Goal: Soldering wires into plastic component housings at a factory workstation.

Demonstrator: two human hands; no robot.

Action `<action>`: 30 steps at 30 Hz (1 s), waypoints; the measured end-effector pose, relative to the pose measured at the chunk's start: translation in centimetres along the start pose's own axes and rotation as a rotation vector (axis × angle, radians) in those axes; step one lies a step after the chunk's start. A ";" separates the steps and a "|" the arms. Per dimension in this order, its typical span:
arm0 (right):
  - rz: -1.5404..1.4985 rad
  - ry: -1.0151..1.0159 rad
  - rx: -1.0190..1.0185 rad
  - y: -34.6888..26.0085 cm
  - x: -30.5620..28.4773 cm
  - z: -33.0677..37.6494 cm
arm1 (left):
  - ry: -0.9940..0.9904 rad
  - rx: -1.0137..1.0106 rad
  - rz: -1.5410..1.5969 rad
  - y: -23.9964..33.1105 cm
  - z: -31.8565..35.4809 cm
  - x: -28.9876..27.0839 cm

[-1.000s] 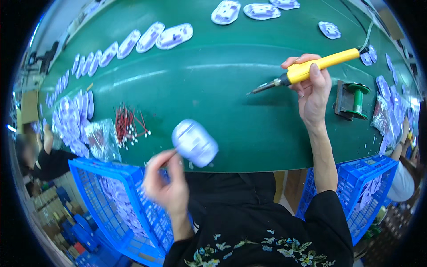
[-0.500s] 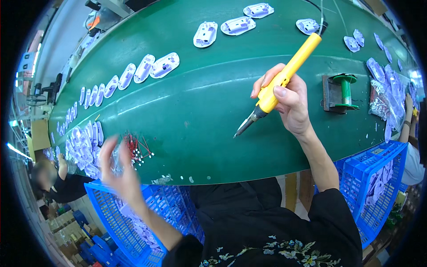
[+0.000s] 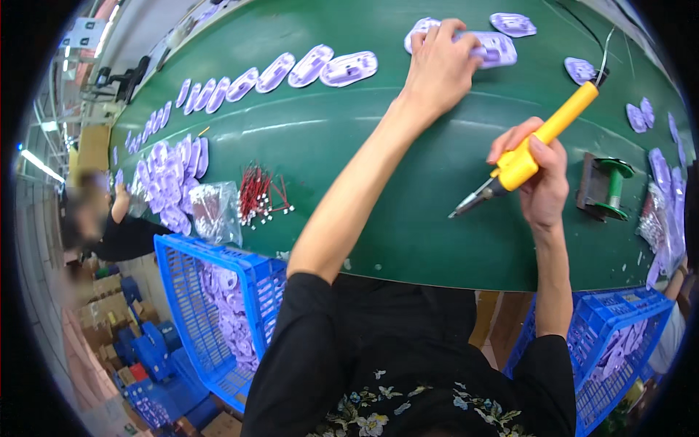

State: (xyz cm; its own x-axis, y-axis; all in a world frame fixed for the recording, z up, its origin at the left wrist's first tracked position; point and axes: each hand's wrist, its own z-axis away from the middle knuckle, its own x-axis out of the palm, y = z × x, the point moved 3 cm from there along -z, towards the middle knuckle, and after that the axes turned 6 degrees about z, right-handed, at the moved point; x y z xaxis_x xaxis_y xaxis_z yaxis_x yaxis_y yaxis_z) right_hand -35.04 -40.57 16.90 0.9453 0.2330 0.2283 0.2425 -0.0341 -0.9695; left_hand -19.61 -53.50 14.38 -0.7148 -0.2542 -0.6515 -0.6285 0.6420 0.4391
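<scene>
My left hand reaches to the far side of the bench, its fingers closed on the edge of a pale purple plastic shell. Partly behind those fingers lies another purple shell. A yellow soldering iron is gripped in my right hand; its metal tip points down and left, above the green bench top. A thin wire and a dark cable run from the iron's rear end. Beyond my left hand, one more shell lies on the bench.
A row of shells curves leftward to a shell heap. Red wires with white connectors lie beside a clear bag. At right stands a green solder spool. Blue crates flank me; a co-worker sits at far left.
My left hand has swung from near the wires to the far shells and taken hold of one. The view has shifted; the right hand still holds the soldering iron.
</scene>
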 end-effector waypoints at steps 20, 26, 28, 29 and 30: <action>0.021 0.023 0.054 2.2 0.7 -0.6 | 0.096 -0.878 -0.591 2.7 25.2 -21.5; 0.044 -0.010 0.044 2.8 2.0 -0.6 | 0.135 -0.748 -0.382 4.8 23.4 -21.6; 0.041 -0.004 0.056 3.1 2.6 -0.5 | 0.104 -0.684 -0.366 5.0 23.4 -21.4; 0.056 0.013 0.053 3.3 2.8 -0.4 | 0.104 -0.690 -0.358 5.2 23.3 -21.4; 0.070 0.030 0.051 3.5 3.1 -0.3 | 0.067 -0.725 -0.363 5.2 23.1 -21.3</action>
State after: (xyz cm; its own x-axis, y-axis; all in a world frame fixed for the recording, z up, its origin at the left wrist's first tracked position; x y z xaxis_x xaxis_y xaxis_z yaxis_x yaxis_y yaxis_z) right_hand -31.19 -40.29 14.25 0.9659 0.2022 0.1619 0.1652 0.0007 -0.9863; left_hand -0.60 -28.00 16.22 -0.4307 -0.4139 -0.8020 -0.8505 -0.1111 0.5141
